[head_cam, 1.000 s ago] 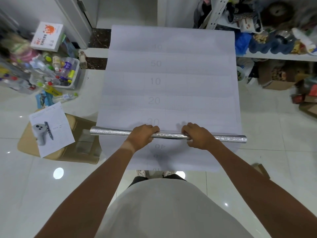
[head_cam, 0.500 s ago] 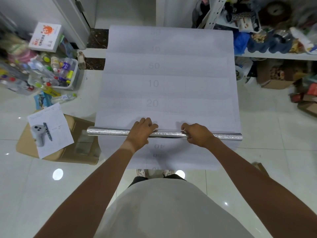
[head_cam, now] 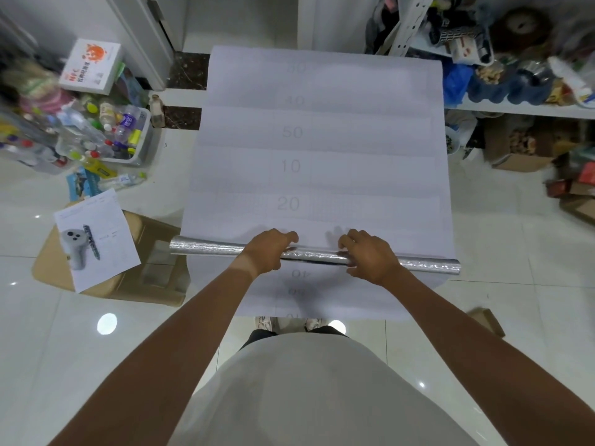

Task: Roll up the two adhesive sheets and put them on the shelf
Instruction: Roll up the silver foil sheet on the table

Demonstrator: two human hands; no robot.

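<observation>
Your left hand (head_cam: 269, 251) and right hand (head_cam: 370, 256) both curl over the middle of the shiny roll (head_cam: 206, 246), holding it. The roll has crept a bit farther up the white sheet (head_cam: 322, 140) than a second ago, and the number near your fingers is now hidden. Most of the sheet lies flat on the floor (head_cam: 515, 252) ahead, so there is lots left to roll. The shelf (head_cam: 521, 107) waits on the right.
</observation>
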